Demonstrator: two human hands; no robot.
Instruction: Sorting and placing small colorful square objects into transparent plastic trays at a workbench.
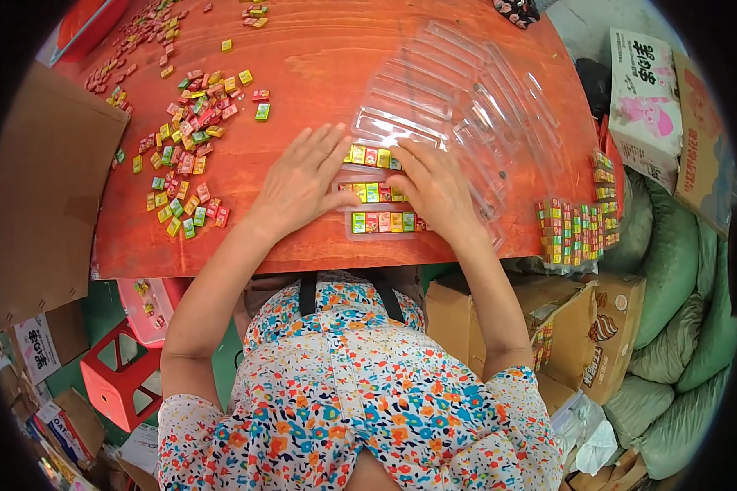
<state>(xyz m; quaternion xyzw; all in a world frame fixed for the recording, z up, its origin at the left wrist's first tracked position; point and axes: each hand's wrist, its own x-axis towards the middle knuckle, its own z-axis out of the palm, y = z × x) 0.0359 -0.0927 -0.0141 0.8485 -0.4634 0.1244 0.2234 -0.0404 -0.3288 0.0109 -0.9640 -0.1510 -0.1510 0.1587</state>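
Head view: three short rows of small coloured boxes lie between the two hands, near the front edge of the red table (295,82). The left hand (305,176) is stretched out at the left ends, its fingers long and close together, the thumb spread wide toward the middle row (373,192). The right hand (439,190) bends over the right ends, fingertips by the top row (372,156); whether it pinches a box or only rests there, I cannot tell. The bottom row (383,222) sits nearest the body, the right hand close to its right end.

The step seems to be squaring the rows in their transparent trays. Light, even pressure from both ends would probably serve best, since a hard squeeze could make boxes pop up. The fanned trays (434,69) lie just beyond the fingers, so low, small movements should avoid nudging them. Loose boxes (196,114) lie well to the left.
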